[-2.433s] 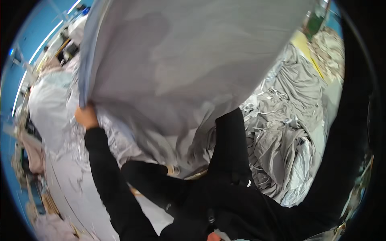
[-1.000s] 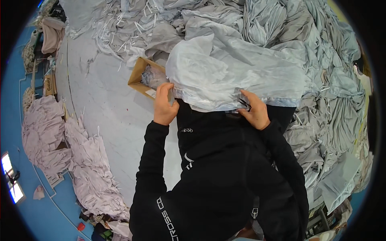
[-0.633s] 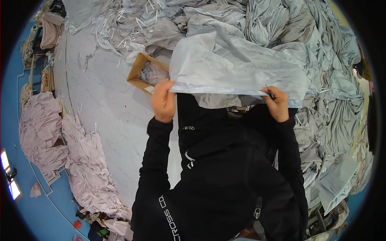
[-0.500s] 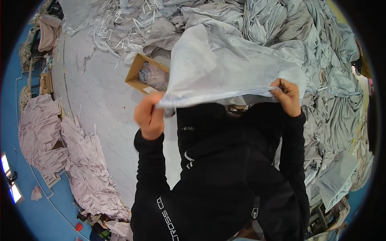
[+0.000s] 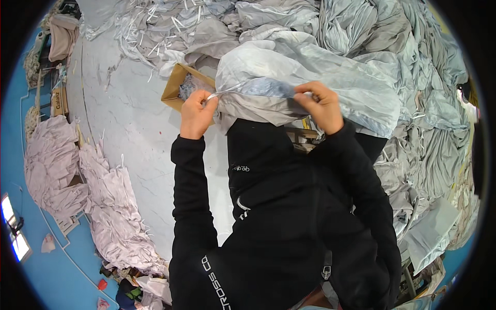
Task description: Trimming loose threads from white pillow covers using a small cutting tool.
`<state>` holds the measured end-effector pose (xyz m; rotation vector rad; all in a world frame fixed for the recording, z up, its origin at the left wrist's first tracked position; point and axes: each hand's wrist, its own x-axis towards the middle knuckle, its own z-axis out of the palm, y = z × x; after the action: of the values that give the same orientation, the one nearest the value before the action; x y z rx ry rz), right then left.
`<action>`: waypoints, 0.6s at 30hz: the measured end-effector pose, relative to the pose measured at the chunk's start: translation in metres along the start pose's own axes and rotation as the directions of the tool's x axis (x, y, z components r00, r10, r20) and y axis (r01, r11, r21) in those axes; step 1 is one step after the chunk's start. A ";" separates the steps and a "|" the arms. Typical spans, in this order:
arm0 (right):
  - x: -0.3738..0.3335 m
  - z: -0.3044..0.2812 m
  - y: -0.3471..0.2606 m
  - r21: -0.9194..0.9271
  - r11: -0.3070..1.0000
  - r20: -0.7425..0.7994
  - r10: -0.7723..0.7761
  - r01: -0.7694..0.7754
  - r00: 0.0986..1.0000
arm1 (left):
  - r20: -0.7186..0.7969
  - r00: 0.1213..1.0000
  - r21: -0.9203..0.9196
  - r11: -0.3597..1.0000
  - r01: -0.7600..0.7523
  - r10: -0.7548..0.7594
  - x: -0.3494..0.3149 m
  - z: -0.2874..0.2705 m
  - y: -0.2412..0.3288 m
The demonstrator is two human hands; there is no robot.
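Pale cloth (image 5: 281, 59) is lying across the person's legs (image 5: 258, 142).
Beside an open box (image 5: 173, 87), the left hand (image 5: 195, 116) is pinching the cloth's edge; the right hand (image 5: 324, 107), slightly blurred, is seemingly pinching that edge farther right. To work neatly, both hands should be holding it evenly taut, without twisting.

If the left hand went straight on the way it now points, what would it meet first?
Probably the open cardboard box: the left hand, pinching the edge of the pale fabric, points toward it. Depth is unclear, so it might pass over the rim.
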<state>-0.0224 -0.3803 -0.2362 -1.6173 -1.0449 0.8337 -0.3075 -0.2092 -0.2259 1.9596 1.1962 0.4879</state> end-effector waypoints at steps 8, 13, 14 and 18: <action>-0.001 0.033 0.025 0.147 0.986 0.160 0.054 -0.078 0.986 | -0.321 0.924 -0.083 0.965 -0.247 0.209 -0.021 0.034 0.053; 0.021 0.008 0.008 0.121 0.991 0.084 0.045 -0.055 0.995 | -0.324 0.924 -0.023 0.974 -0.223 0.204 -0.015 0.049 0.053; 0.029 0.004 0.010 0.023 1.000 0.032 0.018 -0.018 0.999 | -0.331 0.922 -0.085 0.967 -0.239 0.199 -0.010 0.054 0.050; 0.037 0.005 0.020 -0.269 0.941 -0.102 -0.240 0.205 0.966 | -0.311 0.928 -0.082 0.966 -0.244 0.208 -0.004 0.060 0.048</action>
<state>-0.0074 -0.3468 -0.2579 -1.7031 -1.2523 0.4455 -0.2421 -0.2507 -0.2260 1.9768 1.0952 0.9853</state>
